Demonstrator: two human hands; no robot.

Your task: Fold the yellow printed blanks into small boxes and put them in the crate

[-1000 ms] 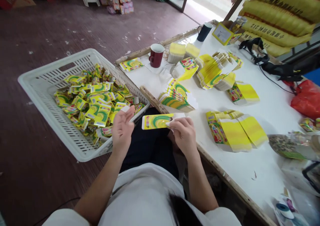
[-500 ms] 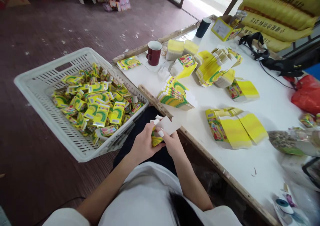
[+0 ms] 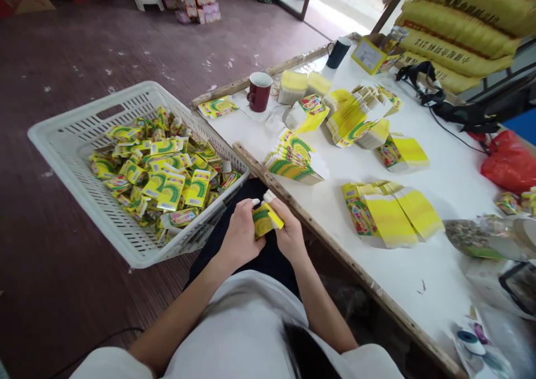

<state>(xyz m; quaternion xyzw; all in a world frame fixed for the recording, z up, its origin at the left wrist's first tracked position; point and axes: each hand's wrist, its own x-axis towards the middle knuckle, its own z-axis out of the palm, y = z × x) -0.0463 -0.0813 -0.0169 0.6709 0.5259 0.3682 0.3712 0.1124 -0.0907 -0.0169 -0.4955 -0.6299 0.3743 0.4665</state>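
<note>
Over my lap, a small yellow and green carton (image 3: 262, 222) is held between both hands. My left hand (image 3: 242, 231) wraps its left side. My right hand (image 3: 288, 231) grips the right side, where a yellow flap is bent over. White coverings show on some fingertips. Left of my hands, a white plastic basket (image 3: 138, 259) contains many similar small cartons (image 3: 171, 192). On the white table (image 3: 335, 206) to the right lies a fanned stack of flat cartons (image 3: 293, 158), the nearest stack to my right hand.
More flat carton stacks (image 3: 389, 211) lie across the table. A maroon mug (image 3: 259, 92) and a dark mug (image 3: 339, 53) stand near its far edge. A red plastic bag (image 3: 508, 161) sits at right. Yellow sacks (image 3: 456, 27) are piled behind. A wooden strip (image 3: 335, 250) edges the table.
The carton's pale flap, raised before, is now folded over with its yellow side showing. My right hand has shifted upward along the carton. The basket and table stacks stay put.
</note>
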